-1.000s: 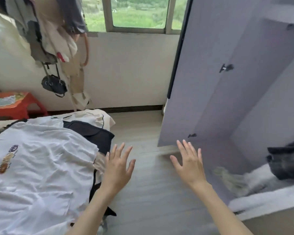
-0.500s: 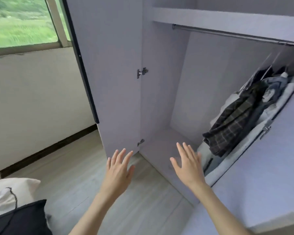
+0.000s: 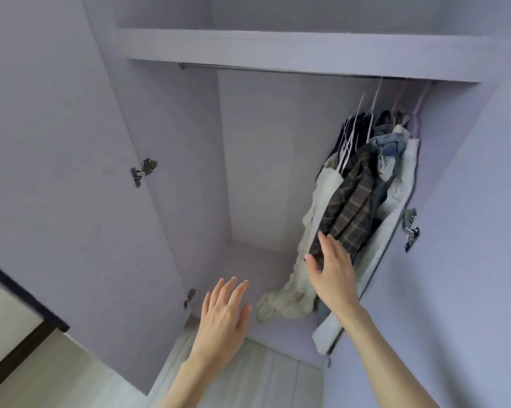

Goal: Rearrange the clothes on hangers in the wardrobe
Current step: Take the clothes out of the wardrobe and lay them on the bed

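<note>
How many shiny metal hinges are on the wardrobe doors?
3: one high on the left door, one low on the left door, one on the right door. Clothes may hide more.

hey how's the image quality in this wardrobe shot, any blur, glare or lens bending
Head view: soft, even light with no glare; the wide lens bows the shelf and splays the doors; mild softness on the right hand at the plaid shirt, and on the left hand; white hangers look faint.
</note>
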`<state>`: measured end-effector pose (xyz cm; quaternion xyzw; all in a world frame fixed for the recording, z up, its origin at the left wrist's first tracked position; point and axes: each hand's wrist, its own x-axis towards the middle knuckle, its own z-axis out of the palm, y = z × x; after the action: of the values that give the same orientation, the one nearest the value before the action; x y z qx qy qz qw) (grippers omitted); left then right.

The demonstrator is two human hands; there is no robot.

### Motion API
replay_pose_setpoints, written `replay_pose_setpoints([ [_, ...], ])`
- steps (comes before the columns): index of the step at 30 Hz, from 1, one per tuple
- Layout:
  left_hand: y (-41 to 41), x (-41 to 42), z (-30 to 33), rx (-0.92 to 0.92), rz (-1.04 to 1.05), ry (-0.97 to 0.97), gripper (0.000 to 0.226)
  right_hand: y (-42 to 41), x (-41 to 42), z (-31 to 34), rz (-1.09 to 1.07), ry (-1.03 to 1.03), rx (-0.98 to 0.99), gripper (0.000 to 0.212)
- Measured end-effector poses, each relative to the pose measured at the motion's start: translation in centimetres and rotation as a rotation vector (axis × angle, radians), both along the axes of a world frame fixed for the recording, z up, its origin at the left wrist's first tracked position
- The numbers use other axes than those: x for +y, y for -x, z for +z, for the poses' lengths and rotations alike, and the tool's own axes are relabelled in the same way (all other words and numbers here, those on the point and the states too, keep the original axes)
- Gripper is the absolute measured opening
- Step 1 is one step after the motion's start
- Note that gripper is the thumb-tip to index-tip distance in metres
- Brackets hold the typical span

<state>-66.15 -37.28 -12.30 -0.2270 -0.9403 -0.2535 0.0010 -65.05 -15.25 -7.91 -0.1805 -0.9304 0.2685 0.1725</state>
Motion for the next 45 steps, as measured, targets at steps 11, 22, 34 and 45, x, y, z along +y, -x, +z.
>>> replay_pose_setpoints([
  [11,17.0,12.0,6.5,0.135,-0.208,-0.191,0.053,13.7,11.7,6.0,-0.265,-0.145,0.316,0.042],
  [22,25.1,26.7,13.4,-0.365,-0.324,-0.607,0.042,17.1,17.6,5.4,-0.195,-0.125,0.055,0.055],
  [34,30.0,37.8,14.6,-0.477,-0.432,-0.493,0.045,16.8,18.1,5.4,-0.200,0.096,0.135,0.051],
  [45,30.7,35.9,14.6,-0.245,-0.471,-0.708,0.036,16.7,18.5,5.4,-0.200,0.186,0.154,0.050],
])
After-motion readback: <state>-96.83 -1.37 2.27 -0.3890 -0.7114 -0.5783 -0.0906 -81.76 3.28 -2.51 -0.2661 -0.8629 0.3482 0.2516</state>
